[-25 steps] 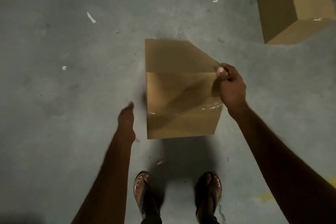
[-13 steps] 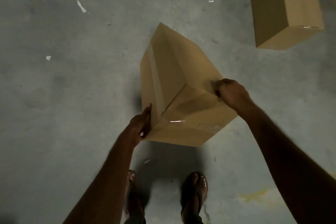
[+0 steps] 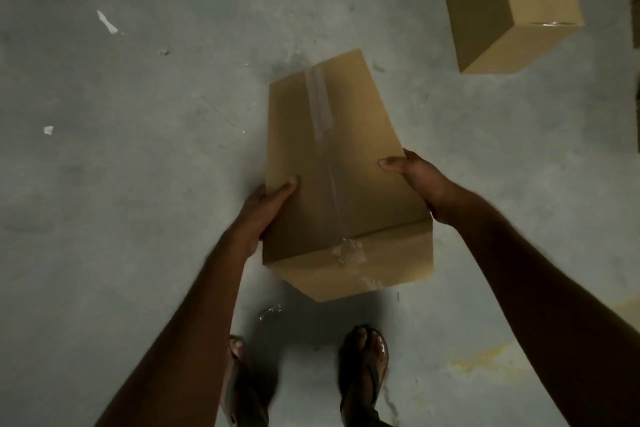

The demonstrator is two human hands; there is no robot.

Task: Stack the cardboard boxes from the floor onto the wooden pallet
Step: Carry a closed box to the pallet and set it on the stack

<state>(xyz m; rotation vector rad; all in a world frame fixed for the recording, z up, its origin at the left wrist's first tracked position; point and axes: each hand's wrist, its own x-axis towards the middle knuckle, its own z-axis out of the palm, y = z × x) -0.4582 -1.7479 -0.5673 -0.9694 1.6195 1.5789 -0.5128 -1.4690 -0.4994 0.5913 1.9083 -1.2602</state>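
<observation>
Clamping the cardboard box (image 3: 332, 166) between my left hand (image 3: 266, 206) and right hand (image 3: 417, 178), thumbs on top; earlier only the right gripped it, so it looks ready to carry.

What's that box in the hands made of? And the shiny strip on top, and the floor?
The box looks like plain brown cardboard, matte, with crisp folded edges. The strip seems clear plastic tape: it glints and wrinkles. The floor looks like bare grey concrete, rough and blotchy.
</observation>
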